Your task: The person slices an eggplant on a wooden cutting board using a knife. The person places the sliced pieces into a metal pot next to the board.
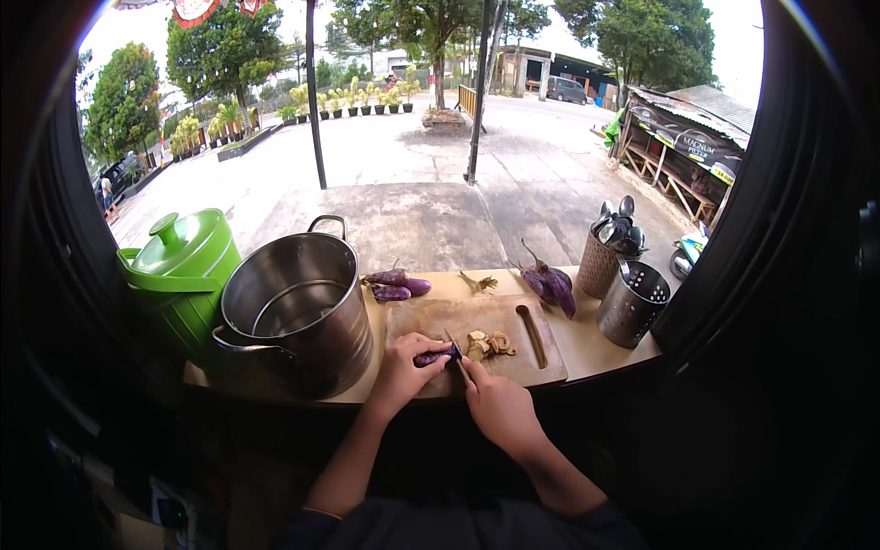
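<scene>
A wooden cutting board with a slot handle lies before me on the counter. With my left hand I hold a purple eggplant down on the board. My right hand grips a knife, its blade at the eggplant's right end. Just right of the blade lies a small heap of cut eggplant slices, pale and brownish. Several whole purple eggplants rest behind the board on the left, and more purple eggplants lie at its back right. A cut-off eggplant stem sits between them.
Left stand a large steel pot and a lidded green bucket. On the right are a holder of spoons and a perforated metal cylinder. The counter's far edge borders a paved yard with two dark posts.
</scene>
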Available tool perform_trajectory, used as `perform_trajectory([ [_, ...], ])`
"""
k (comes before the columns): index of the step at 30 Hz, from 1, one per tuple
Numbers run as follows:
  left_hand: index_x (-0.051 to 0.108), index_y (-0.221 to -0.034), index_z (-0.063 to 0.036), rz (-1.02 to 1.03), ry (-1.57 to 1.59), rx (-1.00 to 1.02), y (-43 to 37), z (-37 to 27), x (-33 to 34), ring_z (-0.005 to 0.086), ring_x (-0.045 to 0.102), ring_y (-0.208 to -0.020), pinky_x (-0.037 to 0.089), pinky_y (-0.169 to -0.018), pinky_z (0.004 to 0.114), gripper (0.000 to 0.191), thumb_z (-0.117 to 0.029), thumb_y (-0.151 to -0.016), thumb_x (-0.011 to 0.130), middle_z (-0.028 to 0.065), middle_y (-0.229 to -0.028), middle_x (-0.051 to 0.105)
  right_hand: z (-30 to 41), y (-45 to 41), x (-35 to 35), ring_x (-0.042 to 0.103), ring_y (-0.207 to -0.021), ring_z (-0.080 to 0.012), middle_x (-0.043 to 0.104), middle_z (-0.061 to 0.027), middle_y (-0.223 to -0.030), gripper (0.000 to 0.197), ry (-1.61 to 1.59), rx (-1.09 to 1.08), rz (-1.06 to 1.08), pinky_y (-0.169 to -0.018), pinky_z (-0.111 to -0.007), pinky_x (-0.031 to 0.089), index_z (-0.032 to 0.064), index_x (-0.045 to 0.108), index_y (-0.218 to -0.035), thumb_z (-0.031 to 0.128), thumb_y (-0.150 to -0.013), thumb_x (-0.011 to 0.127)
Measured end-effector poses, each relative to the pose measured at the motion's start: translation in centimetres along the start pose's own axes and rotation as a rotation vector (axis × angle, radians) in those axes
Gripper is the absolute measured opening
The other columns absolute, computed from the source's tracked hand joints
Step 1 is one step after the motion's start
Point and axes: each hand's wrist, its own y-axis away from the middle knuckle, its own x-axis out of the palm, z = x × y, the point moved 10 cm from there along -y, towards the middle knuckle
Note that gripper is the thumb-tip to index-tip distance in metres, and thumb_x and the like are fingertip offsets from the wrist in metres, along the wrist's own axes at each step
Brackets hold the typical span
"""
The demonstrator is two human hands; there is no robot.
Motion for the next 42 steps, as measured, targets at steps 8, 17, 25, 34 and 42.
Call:
perform_trajectory([
  [8,0.076,-0.104,-0.0041,-0.014,0.015,0.025,-0.1,-0.3,-0.1,0.0168,0.068,-0.086,0.053,-0.078,0.028,0.024,-0.006,-0.081,0.077,0.0086,-0.095,0.070,-0.2,0.2,0.1,0.068,-0.072,-0.0358,0.068,-0.0177,-0.077,0.039,-0.015,0.013,-0.007,-0.066,-0.047,0.054,0.0090,0.053,-0.135,0.021,-0.098,0.051],
  [17,0.076,-0.106,-0.0050,-0.002,0.038,-0.009,0.0,0.0,0.0,0.0167,0.067,-0.087,0.053,-0.079,0.028,0.025,-0.006,-0.081,0.078,0.0085,-0.095,0.070,0.1,0.3,0.0,0.069,-0.073,-0.0346,0.069,-0.0169,-0.078,0.037,-0.007,0.027,-0.003,-0.066,-0.046,0.054,0.0085,0.054,-0.133,0.020,-0.098,0.052],
  [25,0.075,-0.106,-0.0044,0.022,0.043,-0.061,0.1,0.1,-0.2,0.0170,0.068,-0.090,0.053,-0.082,0.029,0.025,-0.007,-0.081,0.077,0.0096,-0.098,0.070,-0.1,0.8,-0.4,0.068,-0.080,-0.0378,0.068,-0.0196,-0.081,0.036,-0.045,0.054,0.045,-0.072,-0.049,0.052,0.0126,0.055,-0.132,0.022,-0.098,0.051],
  [34,0.075,-0.105,-0.0040,0.000,0.025,-0.020,0.2,0.1,-0.1,0.0161,0.067,-0.087,0.053,-0.080,0.028,0.024,-0.006,-0.082,0.077,0.0091,-0.097,0.070,-0.3,1.5,-0.9,0.067,-0.082,-0.0387,0.069,-0.0206,-0.084,0.037,-0.048,0.081,0.081,-0.074,-0.050,0.052,0.0129,0.054,-0.133,0.022,-0.098,0.050],
  [42,0.075,-0.102,-0.0032,-0.020,0.044,-0.017,0.1,-0.2,0.0,0.0230,0.068,-0.092,0.053,-0.082,0.033,0.022,-0.006,-0.080,0.077,0.0119,-0.096,0.070,-0.2,0.1,-0.6,0.067,-0.082,-0.0383,0.069,-0.0194,-0.084,0.035,-0.055,0.035,0.024,-0.074,-0.050,0.052,0.0128,0.054,-0.132,0.021,-0.098,0.051],
])
